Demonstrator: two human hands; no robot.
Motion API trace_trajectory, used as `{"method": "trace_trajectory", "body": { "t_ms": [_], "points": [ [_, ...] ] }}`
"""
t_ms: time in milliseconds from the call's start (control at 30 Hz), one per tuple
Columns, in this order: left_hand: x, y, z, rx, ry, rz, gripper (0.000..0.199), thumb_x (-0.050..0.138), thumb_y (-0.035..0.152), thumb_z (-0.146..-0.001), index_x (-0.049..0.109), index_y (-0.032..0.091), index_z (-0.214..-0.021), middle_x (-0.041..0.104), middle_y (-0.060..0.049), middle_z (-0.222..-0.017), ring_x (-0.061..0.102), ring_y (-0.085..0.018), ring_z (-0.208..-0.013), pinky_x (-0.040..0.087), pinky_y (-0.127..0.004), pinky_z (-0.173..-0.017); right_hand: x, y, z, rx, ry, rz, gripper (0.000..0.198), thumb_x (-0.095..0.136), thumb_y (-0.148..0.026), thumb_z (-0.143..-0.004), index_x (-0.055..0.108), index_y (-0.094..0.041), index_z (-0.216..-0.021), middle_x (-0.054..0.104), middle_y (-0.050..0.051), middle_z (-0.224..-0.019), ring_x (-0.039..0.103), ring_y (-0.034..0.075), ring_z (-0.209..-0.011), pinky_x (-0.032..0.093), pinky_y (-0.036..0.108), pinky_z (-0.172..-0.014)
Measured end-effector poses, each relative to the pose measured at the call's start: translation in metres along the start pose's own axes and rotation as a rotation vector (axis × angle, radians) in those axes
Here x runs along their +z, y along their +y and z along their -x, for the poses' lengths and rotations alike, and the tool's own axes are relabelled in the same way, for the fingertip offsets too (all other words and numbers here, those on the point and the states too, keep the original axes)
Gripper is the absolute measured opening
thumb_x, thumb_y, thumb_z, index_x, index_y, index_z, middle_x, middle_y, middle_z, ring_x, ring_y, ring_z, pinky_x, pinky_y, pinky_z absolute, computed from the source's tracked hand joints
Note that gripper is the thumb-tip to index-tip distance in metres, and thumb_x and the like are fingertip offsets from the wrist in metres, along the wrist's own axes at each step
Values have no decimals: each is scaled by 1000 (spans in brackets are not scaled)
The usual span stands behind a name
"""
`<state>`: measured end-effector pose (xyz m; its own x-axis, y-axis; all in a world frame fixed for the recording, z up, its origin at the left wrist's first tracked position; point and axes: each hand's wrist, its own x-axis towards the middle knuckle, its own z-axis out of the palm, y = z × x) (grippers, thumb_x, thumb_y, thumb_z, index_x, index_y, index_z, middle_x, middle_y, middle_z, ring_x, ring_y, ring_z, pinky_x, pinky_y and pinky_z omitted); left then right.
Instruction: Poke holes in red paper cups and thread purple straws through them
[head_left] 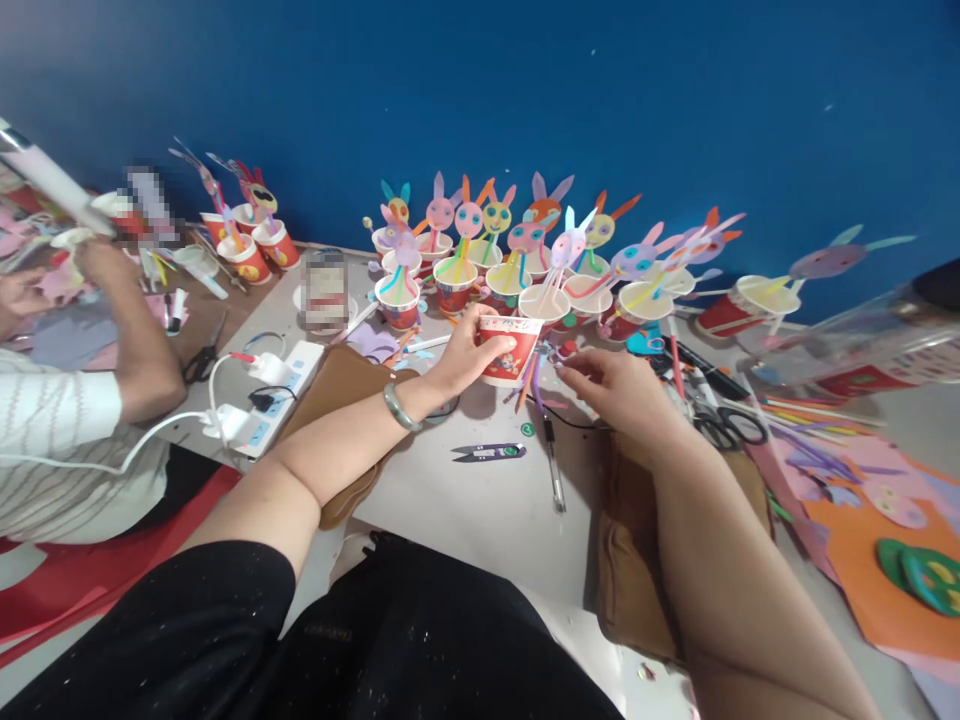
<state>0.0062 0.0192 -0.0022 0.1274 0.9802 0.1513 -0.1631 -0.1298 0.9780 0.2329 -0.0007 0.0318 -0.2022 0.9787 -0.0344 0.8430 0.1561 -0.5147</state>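
My left hand grips a red paper cup with a white rim, held just over the table's middle. Its thumb lies across the cup's front. To the right, my right hand has its thumb and fingertips drawn together beside the cup; anything between them is too small to make out. Purple and orange paper strips lie between the cup and the right fingertips. Nearer to me are dark thread snips, a small green round piece and a pen.
Finished cups with paper rabbit heads crowd the back by the blue wall. At left are a power strip and a co-worker's arm. Black scissors, a clear bottle and orange paper are at right.
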Motion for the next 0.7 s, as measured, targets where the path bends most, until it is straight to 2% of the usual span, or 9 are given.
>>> {"method": "trace_trajectory", "body": {
  "t_ms": [67, 133, 200, 267, 400, 500, 600, 700],
  "points": [
    [-1, -1, -2, 3, 6, -30, 36, 73, 31, -74, 42, 23, -89, 51, 4, -84, 54, -12, -78, 49, -28, -72, -4, -12, 12, 18, -152, 315, 33, 59, -44, -92, 79, -18, -88, 78, 13, -86, 72, 27, -81, 48, 35, -69],
    [-1, -2, -3, 13, 0, -62, 36, 75, 30, -75, 42, 22, -85, 51, 4, -81, 53, -12, -77, 47, -28, -72, 0, -24, 27, 56, -320, 516, 32, 62, -45, -91, 79, -18, -85, 78, 14, -87, 74, 30, -88, 48, 36, -72],
    [0, -2, -2, 18, -16, -89, 34, 76, 32, -78, 44, 22, -83, 51, 4, -79, 51, -11, -76, 45, -28, -73, 10, -33, 40, 53, -427, 605, 32, 63, -43, -93, 79, -16, -88, 78, 18, -91, 75, 32, -92, 50, 37, -74],
    [1, -3, -1, 24, -32, -108, 34, 76, 36, -81, 46, 21, -83, 51, 4, -78, 49, -11, -75, 43, -29, -74, 21, -36, 50, 53, -475, 622, 28, 61, -36, -93, 79, -14, -94, 78, 21, -97, 75, 33, -95, 50, 37, -74],
    [3, -7, 0, 68, -47, -118, 46, 76, 56, -83, 47, 21, -81, 51, 3, -78, 49, -12, -77, 42, -30, -76, 35, -33, 60, 117, -439, 567, 28, 54, -30, -97, 77, -15, -97, 78, 20, -97, 76, 33, -95, 50, 36, -74],
    [5, -9, 1, 103, -45, -113, 57, 72, 72, -81, 47, 21, -78, 52, 2, -77, 49, -13, -77, 43, -30, -74, 35, -33, 62, 139, -407, 574, 27, 53, -31, -98, 76, -15, -99, 77, 20, -96, 76, 33, -95, 49, 36, -73],
    [4, -12, 0, 135, -44, -132, 60, 66, 79, -82, 50, 21, -79, 54, 1, -77, 51, -13, -78, 46, -29, -74, 31, -38, 63, 123, -346, 604, 30, 52, -36, -101, 73, -15, -105, 77, 18, -98, 75, 33, -96, 46, 36, -72],
    [2, -16, -4, 172, 3, -161, 58, 64, 78, -85, 59, 20, -91, 65, -6, -101, 61, -18, -98, 53, -34, -89, 32, -46, 62, 15, -281, 560, 31, 53, -41, -103, 70, -17, -108, 77, 15, -106, 74, 31, -97, 44, 35, -72]
  ]
}}
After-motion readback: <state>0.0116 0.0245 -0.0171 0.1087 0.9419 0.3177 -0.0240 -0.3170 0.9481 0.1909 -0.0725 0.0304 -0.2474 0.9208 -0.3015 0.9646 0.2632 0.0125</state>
